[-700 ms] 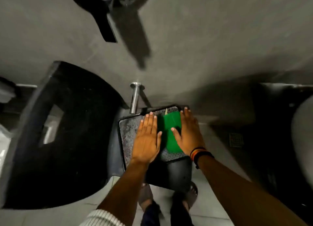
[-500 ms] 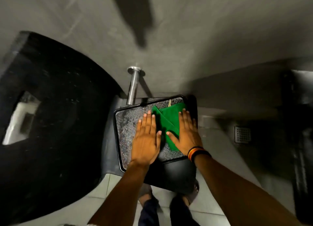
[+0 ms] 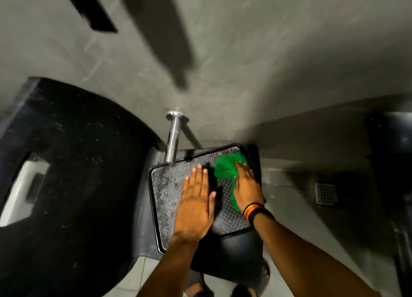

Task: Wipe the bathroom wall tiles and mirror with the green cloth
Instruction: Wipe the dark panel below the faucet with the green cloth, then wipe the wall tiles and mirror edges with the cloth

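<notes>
Both forearms bare, no sleeves. Right wrist w/ stacked bands point(image 3: 256, 210): black, orange, red. Dark sandals point(image 3: 264, 272) on feet below

Left hand point(image 3: 196, 204) flat, fingers extended; right hand point(image 3: 247, 185) flat, palm down.

Dim scene, motion blur throughout, wide-angle bending at edges, long dark shadow on grey wall point(image 3: 267, 62)

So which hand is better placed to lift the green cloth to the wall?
Right hand: it already lies on the green cloth. Left hand rests flat beside it.
</notes>
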A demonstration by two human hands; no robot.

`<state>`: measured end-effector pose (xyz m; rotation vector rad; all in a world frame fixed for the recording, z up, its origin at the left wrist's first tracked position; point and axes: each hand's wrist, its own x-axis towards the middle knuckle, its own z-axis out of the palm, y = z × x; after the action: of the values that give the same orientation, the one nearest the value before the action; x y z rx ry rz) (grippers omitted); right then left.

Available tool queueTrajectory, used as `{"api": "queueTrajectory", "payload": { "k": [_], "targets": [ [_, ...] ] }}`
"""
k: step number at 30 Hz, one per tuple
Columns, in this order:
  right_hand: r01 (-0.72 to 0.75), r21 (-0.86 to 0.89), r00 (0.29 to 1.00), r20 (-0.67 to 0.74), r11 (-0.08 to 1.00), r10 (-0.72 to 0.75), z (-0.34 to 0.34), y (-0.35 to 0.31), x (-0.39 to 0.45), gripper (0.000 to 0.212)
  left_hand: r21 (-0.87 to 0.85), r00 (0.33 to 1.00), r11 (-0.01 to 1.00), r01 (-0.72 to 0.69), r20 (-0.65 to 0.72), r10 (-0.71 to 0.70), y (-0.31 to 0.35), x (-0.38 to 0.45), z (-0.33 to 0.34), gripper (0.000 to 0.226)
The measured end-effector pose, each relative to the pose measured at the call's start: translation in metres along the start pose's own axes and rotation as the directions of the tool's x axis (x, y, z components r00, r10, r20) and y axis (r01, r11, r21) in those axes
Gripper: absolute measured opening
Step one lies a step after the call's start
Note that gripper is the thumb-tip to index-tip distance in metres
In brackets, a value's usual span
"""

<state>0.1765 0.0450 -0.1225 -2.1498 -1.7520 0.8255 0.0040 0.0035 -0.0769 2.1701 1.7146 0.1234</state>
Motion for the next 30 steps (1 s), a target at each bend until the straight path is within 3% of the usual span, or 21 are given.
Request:
{"api": "queueTrajectory", "payload": {
  "k": [6, 9, 12, 14, 17, 20, 25, 28, 30],
  "targets": [
    [-0.131, 0.446, 0.949, -0.202, 0.885, 0.242, -0.110, -0.051, -0.045, 0.043, 0.023, 0.979, 0.982, -0.186, -0.076, 0.187, 0.065, 0.018, -0.087, 0.065],
    [-0.095, 0.641, 0.903, -0.267, 0.762, 0.337, -0.169, -0.081, -0.067, 0.036, 0.117, 0.922, 0.934, -0.337, -0.160, 0.353, 0.103, 0.038, -0.144, 0.064],
    [0.029, 0.727, 0.802, -0.426, 0.686, 0.418, -0.263, -0.119, -0.099, 0.036, 0.170, 0.832, 0.869, -0.465, -0.252, 0.494, 0.156, 0.052, -0.244, 0.065],
    [0.141, 0.736, 0.712, -0.540, 0.662, 0.449, -0.317, -0.136, -0.116, 0.036, 0.199, 0.767, 0.822, -0.533, -0.295, 0.569, 0.188, 0.055, -0.301, 0.065],
    [0.296, 0.740, 0.637, -0.624, 0.604, 0.452, -0.407, -0.153, -0.136, 0.036, 0.268, 0.643, 0.744, -0.613, -0.378, 0.666, 0.237, 0.055, -0.390, 0.064],
    [0.464, 0.621, 0.439, -0.781, 0.632, 0.445, -0.495, -0.172, -0.158, 0.042, 0.342, 0.525, 0.702, -0.625, -0.482, 0.702, 0.279, 0.049, -0.475, 0.064],
    [0.620, 0.438, 0.102, -0.868, 0.651, 0.487, -0.604, -0.194, -0.177, 0.052, 0.456, 0.384, 0.672, -0.584, -0.574, 0.723, 0.325, 0.045, -0.572, 0.064],
    [0.650, 0.373, 0.007, -0.875, 0.663, 0.485, -0.649, -0.200, -0.174, 0.051, 0.501, 0.329, 0.663, -0.556, -0.600, 0.729, 0.343, 0.043, -0.613, 0.065],
    [0.639, 0.348, 0.025, -0.901, 0.686, 0.433, -0.668, -0.199, -0.163, 0.056, 0.530, 0.296, 0.656, -0.537, -0.610, 0.735, 0.353, 0.041, -0.635, 0.064]
  ]
}}
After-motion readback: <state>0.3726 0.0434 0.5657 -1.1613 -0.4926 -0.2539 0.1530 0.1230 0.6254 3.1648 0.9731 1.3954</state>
